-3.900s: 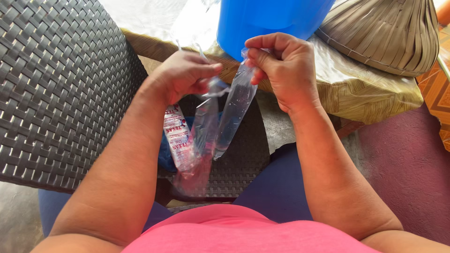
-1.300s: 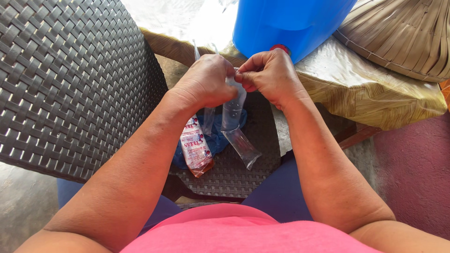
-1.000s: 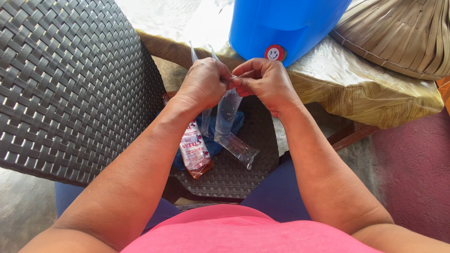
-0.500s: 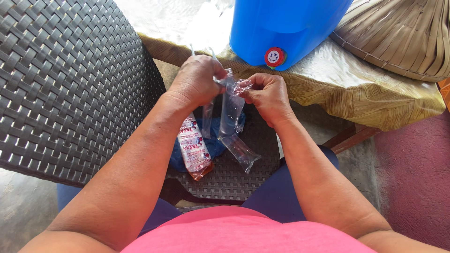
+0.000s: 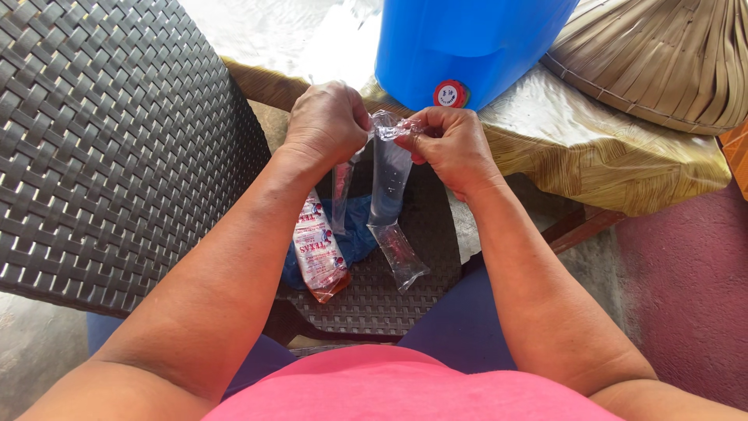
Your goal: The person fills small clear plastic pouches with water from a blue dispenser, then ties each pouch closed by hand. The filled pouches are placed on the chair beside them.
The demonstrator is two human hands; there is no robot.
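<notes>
Left hand [image 5: 327, 123]: closed in a fist on the top of a clear narrow plastic bag [image 5: 387, 203], fingers curled tight, pinching the bunched mouth from the left side.

Right hand [image 5: 450, 144]: also closed, fingertips gripping the same twisted bag mouth from the right; both hands meet at the neck of the bag, just touching.

Clear bag: long tube shape, hangs from the hands, its lower end bent and resting on a dark woven stool [image 5: 366, 304] in front of the person's knees.

Printed packet [image 5: 318, 257]: red and white, lies slanted on the stool, just left of the clear bag, on top of a blue plastic bag [image 5: 354, 234].

Blue container [image 5: 467, 39]: stands on the desk [image 5: 592, 156], above the hands, with a round red tap knob [image 5: 450, 93] low on its wall.

Woven fan-like basket [image 5: 662, 54]: upper right on the desk.

Dark wicker chair [image 5: 117, 140]: at left.
</notes>
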